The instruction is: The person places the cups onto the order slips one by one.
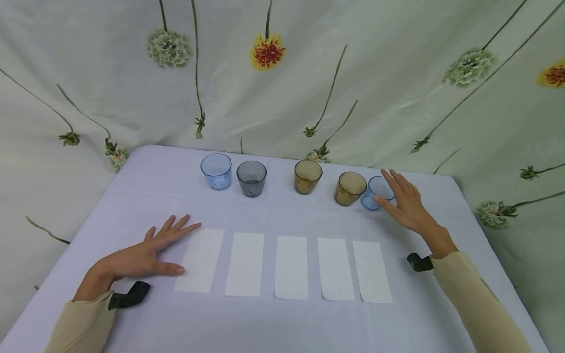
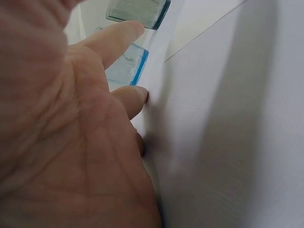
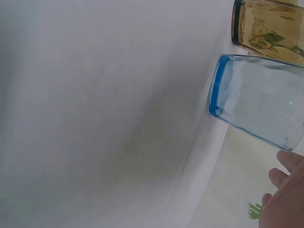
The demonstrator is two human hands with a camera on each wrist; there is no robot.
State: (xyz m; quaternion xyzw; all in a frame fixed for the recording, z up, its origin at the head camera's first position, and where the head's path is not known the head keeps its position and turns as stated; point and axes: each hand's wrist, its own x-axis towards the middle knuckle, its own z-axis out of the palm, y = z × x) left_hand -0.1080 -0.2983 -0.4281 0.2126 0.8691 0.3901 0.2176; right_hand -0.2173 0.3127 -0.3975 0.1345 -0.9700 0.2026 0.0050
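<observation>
At the right end of a row of glasses stands a blue glass [image 1: 370, 200], partly hidden behind my right hand [image 1: 408, 205]. That hand hovers beside it with thumb and fingers apart, the thumb overlapping the glass in the head view. In the right wrist view the fingertips are near the rim of the same blue glass [image 3: 259, 102]. My left hand [image 1: 141, 255] is at the left of the table, fingers spread and holding nothing. Its fingertips reach the edge of the leftmost white paper [image 1: 202, 260]. A brown glass [image 1: 350, 189] stands right next to the right-hand blue one.
Another brown glass [image 1: 307, 177], a grey glass [image 1: 251, 179] and a second blue glass [image 1: 217, 171] continue the row leftward near the back edge. Several white paper strips, including a middle one [image 1: 291, 267], lie in front. A flowered cloth [image 1: 388, 98] hangs behind the table.
</observation>
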